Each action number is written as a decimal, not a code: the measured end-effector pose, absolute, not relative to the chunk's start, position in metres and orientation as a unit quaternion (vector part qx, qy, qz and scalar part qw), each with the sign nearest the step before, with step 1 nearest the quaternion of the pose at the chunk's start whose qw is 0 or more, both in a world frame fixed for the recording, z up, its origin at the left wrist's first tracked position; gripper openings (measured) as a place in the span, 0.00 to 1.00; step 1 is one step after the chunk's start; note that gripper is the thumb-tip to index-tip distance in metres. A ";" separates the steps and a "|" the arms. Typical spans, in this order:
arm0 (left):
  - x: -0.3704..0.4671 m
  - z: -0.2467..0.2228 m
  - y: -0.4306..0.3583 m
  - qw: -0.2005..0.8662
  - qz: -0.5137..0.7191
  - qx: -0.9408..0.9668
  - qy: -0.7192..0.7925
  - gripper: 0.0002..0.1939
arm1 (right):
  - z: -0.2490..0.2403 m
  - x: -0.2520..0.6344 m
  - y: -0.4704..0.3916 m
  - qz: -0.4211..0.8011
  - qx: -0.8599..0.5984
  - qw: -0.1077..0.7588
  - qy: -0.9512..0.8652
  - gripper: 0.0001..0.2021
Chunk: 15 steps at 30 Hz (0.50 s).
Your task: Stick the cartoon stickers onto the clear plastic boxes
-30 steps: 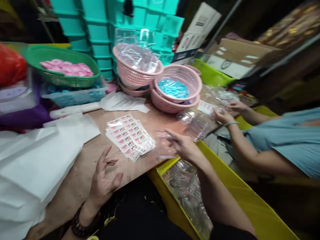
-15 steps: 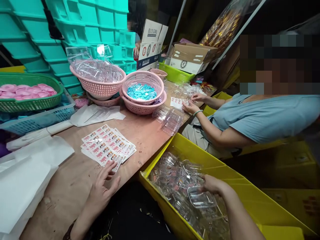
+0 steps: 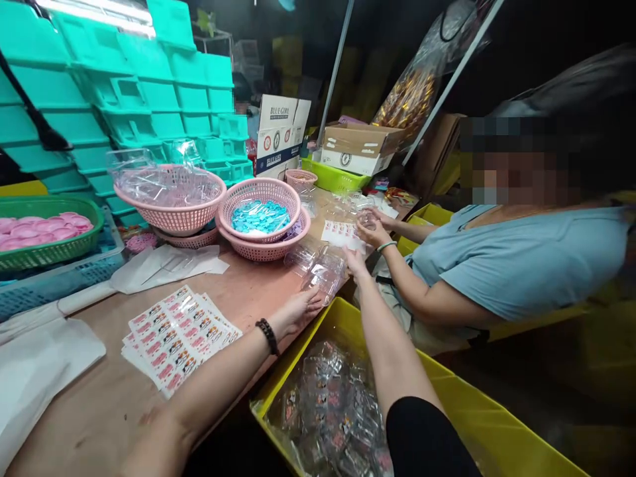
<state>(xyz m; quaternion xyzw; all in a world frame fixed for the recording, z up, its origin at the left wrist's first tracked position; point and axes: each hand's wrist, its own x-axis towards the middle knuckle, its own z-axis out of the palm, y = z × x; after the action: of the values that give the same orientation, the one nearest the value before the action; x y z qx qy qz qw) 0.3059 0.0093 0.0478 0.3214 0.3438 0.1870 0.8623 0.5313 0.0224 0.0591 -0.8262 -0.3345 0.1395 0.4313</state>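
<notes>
Both my arms reach over the table's right edge to a small pile of clear plastic boxes. My left hand, with a dark bead bracelet at its wrist, has its fingers stretched out at the near side of the pile. On the far right side of the pile, my right hand is open, its fingers apart. Neither hand is closed round a box. Left of my left arm lie sheets of printed stickers, stacked unevenly. More clear boxes with stickers on them fill the yellow bin below my right arm.
A co-worker in a blue shirt sits at the right, hands over another sticker sheet. Pink baskets hold blue pieces and clear boxes. A green basket, white paper and stacked teal bins stand left.
My left hand has left the sticker sheets and moved right to the clear boxes. My right hand has come up out of the yellow bin to the same pile. The view has shifted.
</notes>
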 end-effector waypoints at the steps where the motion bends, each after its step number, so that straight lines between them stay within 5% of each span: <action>1: 0.323 0.046 0.012 0.863 0.195 0.314 0.344 0.16 | 0.057 0.535 0.027 0.150 -0.822 0.444 -0.322 0.20; 5: 0.356 0.038 0.016 0.863 0.230 0.284 0.349 0.10 | 0.045 0.544 0.030 0.181 -0.805 0.499 -0.265 0.19; 10: 0.345 0.034 -0.002 0.869 0.259 0.262 0.331 0.04 | 0.030 0.529 0.005 0.171 -0.768 0.572 -0.232 0.29; 15: 0.283 0.045 -0.038 0.858 0.316 0.243 0.323 0.13 | 0.041 0.473 -0.023 0.205 -0.704 0.625 -0.268 0.40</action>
<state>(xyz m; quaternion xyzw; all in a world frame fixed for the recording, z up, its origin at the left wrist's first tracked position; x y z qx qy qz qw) 0.2830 -0.0377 0.0446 0.2431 0.3229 0.3164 0.8582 0.4730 -0.0234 0.0413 -0.7040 -0.2680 0.2051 0.6249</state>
